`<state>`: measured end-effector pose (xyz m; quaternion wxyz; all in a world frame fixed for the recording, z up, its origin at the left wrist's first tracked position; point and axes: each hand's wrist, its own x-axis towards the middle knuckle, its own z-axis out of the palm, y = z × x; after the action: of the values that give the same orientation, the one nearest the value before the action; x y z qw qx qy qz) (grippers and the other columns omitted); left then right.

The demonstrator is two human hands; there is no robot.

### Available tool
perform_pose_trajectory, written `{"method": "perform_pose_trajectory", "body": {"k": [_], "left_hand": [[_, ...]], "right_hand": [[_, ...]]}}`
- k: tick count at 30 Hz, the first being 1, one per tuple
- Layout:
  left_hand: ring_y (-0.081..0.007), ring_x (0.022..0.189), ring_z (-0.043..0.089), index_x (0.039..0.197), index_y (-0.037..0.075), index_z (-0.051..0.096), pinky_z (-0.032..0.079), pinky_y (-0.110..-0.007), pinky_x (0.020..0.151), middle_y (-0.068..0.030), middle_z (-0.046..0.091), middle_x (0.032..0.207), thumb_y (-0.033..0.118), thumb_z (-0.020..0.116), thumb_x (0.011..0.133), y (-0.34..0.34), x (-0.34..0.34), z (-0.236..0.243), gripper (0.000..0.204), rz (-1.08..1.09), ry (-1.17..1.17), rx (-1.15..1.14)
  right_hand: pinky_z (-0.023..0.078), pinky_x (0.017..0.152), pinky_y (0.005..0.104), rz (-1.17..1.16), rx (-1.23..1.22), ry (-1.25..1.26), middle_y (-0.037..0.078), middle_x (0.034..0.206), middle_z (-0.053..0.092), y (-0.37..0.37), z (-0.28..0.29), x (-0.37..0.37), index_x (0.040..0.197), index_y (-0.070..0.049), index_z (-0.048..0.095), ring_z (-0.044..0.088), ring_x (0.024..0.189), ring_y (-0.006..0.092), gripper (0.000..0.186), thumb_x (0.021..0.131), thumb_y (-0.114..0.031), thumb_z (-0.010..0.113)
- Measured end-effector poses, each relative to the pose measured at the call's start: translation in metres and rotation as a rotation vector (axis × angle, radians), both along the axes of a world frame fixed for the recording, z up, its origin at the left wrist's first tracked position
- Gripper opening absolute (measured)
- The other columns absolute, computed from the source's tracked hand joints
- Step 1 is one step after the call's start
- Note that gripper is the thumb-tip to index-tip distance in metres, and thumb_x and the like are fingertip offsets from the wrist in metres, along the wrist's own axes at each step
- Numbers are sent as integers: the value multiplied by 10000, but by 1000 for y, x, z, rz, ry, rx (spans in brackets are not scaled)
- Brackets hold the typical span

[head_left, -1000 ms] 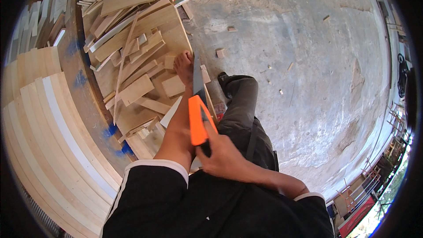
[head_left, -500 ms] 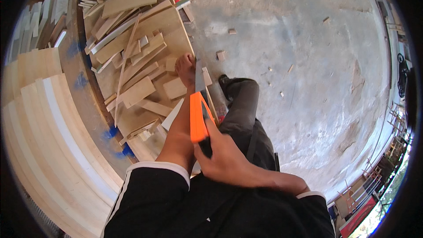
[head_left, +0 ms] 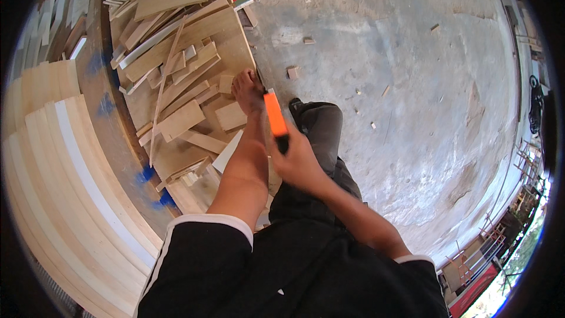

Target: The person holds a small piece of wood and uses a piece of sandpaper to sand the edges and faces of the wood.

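Ahead of the right hand (head_left: pixel 296 158) clamped on it, orange-handled saw (head_left: pixel 275 115), left hand (head_left: pixel 248 89) just beside, hold unclear.

Hand saw (head_left: pixel 274 115), orange handle with black lower part, held near frame centre, slightly tilted, top end leaning left. Blade mostly hidden. Pale wood panel (head_left: pixel 240 38), flat, broad, upper left of frame; right edge runs down toward saw handle. Blade contact with panel unclear.
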<state>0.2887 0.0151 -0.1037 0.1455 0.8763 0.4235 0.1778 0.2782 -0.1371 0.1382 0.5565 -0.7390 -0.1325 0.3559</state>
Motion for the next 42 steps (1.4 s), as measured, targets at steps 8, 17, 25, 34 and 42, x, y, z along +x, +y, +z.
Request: {"method": "perform_pose_trajectory", "body": {"k": [8,17,25,34,42], "left_hand": [[-324,1095,537,1023,105,550,384,-463,977,-120,606,1058,258,506,975,3,-3,-6,166,-30,21,-4],[-323,1103,541,1043,100,546,390,-466,972,-109,607,1052,281,507,974,-3,-5,-2,198,-23,-40,59],[-317,1142,522,1053,104,521,374,-456,1003,-104,593,1088,261,592,897,5,1,5,232,-36,112,-130],[-331,1158,505,1114,89,539,362,-467,1031,-117,571,1130,243,729,748,3,-13,-16,440,-32,-56,-197],[-321,1172,494,1193,89,563,351,-448,1050,-122,575,1137,300,713,781,6,-24,-82,486,-1,-537,-607]], "right_hand": [[400,374,315,134,-30,390,76,587,512,92,-51,134,808,-1,530,503,427,151,102,816,-80,596],[399,379,333,131,-3,282,78,601,513,97,-67,121,788,14,505,504,441,157,86,824,-43,558],[381,373,347,32,10,269,62,590,501,85,-77,109,837,8,533,504,429,176,71,829,-57,561],[423,451,365,127,-201,93,115,634,578,116,-106,114,713,61,578,565,535,189,158,771,-86,573],[539,765,443,194,-277,115,315,937,677,117,-85,108,928,118,654,685,917,423,405,764,-251,669]]}}
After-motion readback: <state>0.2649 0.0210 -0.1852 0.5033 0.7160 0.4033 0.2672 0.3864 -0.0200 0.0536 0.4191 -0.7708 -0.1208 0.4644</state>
